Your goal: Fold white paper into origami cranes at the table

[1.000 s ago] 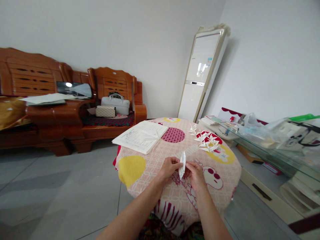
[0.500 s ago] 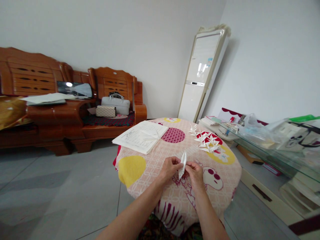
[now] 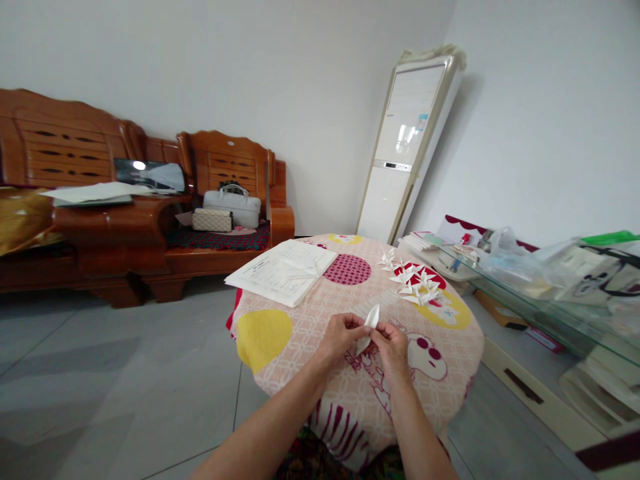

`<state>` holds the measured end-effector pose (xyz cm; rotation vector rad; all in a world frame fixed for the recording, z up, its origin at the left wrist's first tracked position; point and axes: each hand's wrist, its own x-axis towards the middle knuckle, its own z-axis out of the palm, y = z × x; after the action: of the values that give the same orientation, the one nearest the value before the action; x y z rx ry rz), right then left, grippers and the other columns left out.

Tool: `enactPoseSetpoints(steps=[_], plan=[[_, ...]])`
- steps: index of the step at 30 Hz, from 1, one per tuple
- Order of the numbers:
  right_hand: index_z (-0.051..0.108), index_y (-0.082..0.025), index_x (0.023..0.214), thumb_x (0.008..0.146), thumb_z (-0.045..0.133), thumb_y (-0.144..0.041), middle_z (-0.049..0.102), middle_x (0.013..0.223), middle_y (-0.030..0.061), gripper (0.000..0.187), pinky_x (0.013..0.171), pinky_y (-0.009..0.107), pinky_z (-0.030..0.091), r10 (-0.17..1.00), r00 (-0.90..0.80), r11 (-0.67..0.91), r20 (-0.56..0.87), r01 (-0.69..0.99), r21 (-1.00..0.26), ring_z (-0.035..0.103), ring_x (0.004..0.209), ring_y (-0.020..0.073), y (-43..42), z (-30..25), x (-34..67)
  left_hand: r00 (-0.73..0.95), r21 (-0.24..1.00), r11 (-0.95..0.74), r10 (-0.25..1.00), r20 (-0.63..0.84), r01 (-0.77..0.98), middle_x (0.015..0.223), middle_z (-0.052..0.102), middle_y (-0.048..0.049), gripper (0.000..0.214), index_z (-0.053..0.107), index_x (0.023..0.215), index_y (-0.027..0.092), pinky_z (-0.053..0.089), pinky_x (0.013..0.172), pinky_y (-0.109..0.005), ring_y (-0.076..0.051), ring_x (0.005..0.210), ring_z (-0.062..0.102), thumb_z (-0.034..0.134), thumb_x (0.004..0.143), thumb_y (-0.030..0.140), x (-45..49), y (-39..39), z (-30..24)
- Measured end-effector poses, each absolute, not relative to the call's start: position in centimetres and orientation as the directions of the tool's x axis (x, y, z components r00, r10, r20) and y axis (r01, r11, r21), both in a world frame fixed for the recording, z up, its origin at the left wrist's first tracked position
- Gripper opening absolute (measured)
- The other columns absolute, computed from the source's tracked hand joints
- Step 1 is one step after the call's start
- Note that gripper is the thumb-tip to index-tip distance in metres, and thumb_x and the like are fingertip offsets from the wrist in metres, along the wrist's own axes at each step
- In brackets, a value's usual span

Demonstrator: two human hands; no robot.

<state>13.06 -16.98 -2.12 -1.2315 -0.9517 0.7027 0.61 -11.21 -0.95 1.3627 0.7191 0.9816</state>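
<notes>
- Clock centred on the folded white paper (image 3: 373, 315); 12 o'clock runs directly away from you.
- The folded paper is narrow, pointed at its upper end and tilted slightly toward 1 o'clock. It is between your two hands, above the tablecloth (image 3: 306, 337).
- Your left hand (image 3: 344, 338), between 8 and 9 o'clock: thumb and fingers pinch the paper near mid-length.
- Your right hand (image 3: 393, 345), about 4 o'clock: fingertips pinch the same paper from the opposite side, close to your left fingertips. Lower part partly hidden by your fingers.
- Between 1 and 2 o'clock: cluster of pointed white paper shapes (image 3: 421, 292) on the cloth, apart from your hands; too bunched to count.
- 10 o'clock: printed paper stack (image 3: 275, 279), lying flat near the table's edge.
- Roughly 3 o'clock, beyond the table: glass shelf (image 3: 505, 293) bearing bags.
</notes>
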Motion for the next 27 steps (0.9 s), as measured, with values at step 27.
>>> enactPoseSetpoints(steps=[27], plan=[[0.07,-0.018,0.087,0.088,0.054,-0.018,0.068,0.082,0.0079,0.016,0.073,0.031,0.051,0.592,0.239,0.406,0.769,0.736,-0.541,0.063,0.078,0.0187,-17.9,-1.4,11.7,0.4,0.917,-0.362,0.825,0.399,-0.169,0.065,0.054,0.0016,0.015,0.058,0.07,0.013,0.037,0.061,-0.022,-0.011,0.063,0.048,0.063,0.075,0.026,0.5,-10.6,-1.2]])
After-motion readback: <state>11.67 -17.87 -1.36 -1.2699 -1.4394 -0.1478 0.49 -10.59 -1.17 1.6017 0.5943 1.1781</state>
